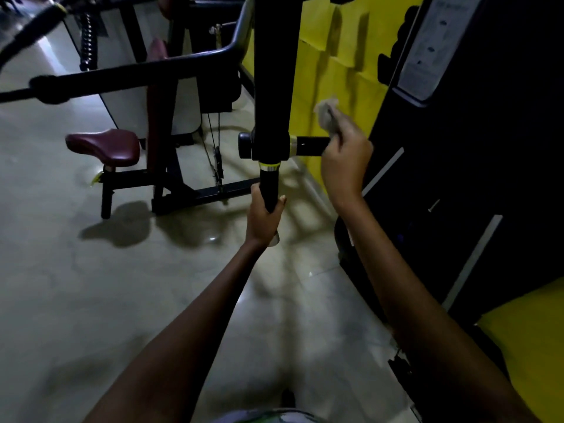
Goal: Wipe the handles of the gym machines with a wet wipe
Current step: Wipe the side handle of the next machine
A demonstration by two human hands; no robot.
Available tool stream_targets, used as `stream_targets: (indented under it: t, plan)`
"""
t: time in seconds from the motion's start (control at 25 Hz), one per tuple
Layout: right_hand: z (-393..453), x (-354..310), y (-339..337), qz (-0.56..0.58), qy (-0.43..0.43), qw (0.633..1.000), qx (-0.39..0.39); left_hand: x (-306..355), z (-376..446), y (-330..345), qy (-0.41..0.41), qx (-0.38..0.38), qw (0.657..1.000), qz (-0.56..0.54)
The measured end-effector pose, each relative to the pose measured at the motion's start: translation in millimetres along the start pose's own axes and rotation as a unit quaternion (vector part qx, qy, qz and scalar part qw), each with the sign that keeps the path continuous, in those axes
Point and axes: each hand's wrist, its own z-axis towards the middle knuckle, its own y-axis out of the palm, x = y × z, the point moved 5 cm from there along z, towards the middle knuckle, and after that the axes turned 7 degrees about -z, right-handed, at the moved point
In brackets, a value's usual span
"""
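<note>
Dim, soft-focus scene; glare on the floor [213,238], wide-angle bending at edges.

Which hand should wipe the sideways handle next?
Right. The right hand already holds the wet wipe at the end of the horizontal handle; the left hand grips the vertical handle, probably steadying it.

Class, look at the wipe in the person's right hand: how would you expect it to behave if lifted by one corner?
The wipe looks crumpled and bunched above the right hand, so it is probably floppy and would droop. It is likely light: fingers alone hold it. Being thin, it may tear if dragged hard along the horizontal handle.
</note>
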Motion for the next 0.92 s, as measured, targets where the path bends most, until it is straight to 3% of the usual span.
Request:
stream_targets:
  t: [0.12, 0.2, 0.28, 0.32, 0.36, 0.52, 0.6, 0.76, 0.92]
  plan:
    - [-18.6, 1.2, 42.5, -0.161, -0.115, 0.965, -0.174, 0.3, -3.4, 0.1, 0.000, 0.003, 1.000, 0.017]
    - [-25.4, 13.1, 42.3, -0.239, -0.242, 0.919, -0.199, 3.3, -2.4, -2.3, 0.014, 0.000, 1.000, 0.021]
    - [-20.0, 22.1, 26.6, -0.291, -0.399, 0.852, -0.177, 6.2, -1.6, -5.2, 0.020, -0.001, 0.999, 0.032]
    - [-17.7, 26.6, 17.0, -0.297, -0.436, 0.833, -0.169, 5.6, -2.1, -5.7, 0.016, -0.004, 0.999, 0.036]
    - [-14.6, 28.6, 5.1, -0.288, -0.430, 0.839, -0.169, 4.6, -2.6, -5.1, 0.010, -0.008, 0.999, 0.039]
    - [11.4, 20.8, -11.6, -0.179, -0.207, 0.952, -0.137, 2.1, -1.7, -0.5, -0.023, -0.015, 0.998, 0.048]
    - [19.7, 6.8, 7.0, -0.136, -0.161, 0.967, -0.141, 3.1, -3.1, 0.2, -0.028, -0.016, 0.998, 0.055]
    - [-9.9, 6.8, 49.7, -0.224, -0.213, 0.916, -0.256, 1.8, -0.4, -5.4, -0.032, -0.014, 0.997, 0.070]
    - [-17.2, 29.6, 14.8, -0.285, -0.383, 0.855, -0.203, 3.5, -1.0, -3.0, -0.023, -0.017, 0.997, 0.072]
